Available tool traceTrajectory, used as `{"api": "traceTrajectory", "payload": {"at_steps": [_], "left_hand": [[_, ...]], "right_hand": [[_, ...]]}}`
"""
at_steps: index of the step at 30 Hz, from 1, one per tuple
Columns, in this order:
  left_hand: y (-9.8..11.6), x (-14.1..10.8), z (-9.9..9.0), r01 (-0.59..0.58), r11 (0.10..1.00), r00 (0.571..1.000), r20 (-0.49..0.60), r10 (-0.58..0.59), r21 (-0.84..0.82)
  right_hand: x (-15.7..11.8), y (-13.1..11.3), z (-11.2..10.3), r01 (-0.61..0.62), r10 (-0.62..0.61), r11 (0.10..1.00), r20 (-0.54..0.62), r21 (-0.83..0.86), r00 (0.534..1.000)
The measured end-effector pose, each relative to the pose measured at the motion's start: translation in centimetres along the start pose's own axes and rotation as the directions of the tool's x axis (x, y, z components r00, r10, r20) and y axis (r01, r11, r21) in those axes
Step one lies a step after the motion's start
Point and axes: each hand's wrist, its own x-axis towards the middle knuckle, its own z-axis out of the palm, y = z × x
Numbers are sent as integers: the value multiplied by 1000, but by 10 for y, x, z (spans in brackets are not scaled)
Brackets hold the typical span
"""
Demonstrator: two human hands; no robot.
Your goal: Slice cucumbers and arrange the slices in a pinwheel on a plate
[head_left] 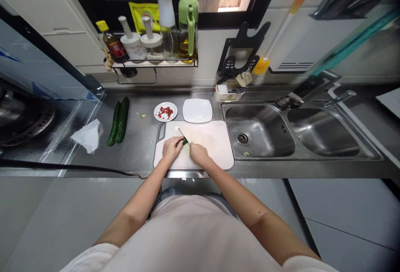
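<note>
A white cutting board (215, 151) lies on the steel counter in front of me. My right hand (199, 155) is closed round the handle of a kitchen knife (183, 134), whose blade points away and to the left. My left hand (171, 149) presses its fingers on a short piece of cucumber (185, 141) on the board, right beside the blade. Most of that piece is hidden by the fingers and the knife. Behind the board stand a small white plate of chopped red pieces (165, 112) and a white square plate (197, 110).
Two whole cucumbers (118, 121) lie at the left, beside a crumpled white tissue (88, 135). A double sink (261, 130) adjoins the board on the right. Above, a wall rack (156, 63) carries seasoning jars and bottles. A black cable (71, 167) runs along the counter's front edge.
</note>
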Motion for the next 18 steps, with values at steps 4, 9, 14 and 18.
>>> {"api": "traceTrajectory", "payload": {"at_steps": [4, 9, 14, 18], "left_hand": [[0, 0, 0, -2, 1000, 1000, -10, 2, -1], [0, -1, 0, -1, 1000, 1000, -20, 1, -5], [0, -1, 1, 1, 1000, 1000, -23, -1, -19], [0, 0, 0, 10, 1000, 1000, -11, -10, -19]], "right_hand": [[-17, 6, 1, -17, 17, 1000, 43, -7, 999], [-34, 12, 4, -50, 53, 998, 86, -34, 995], [-34, 10, 3, -55, 59, 998, 100, -36, 993], [-29, 9, 3, -44, 45, 999, 70, -24, 997]]}}
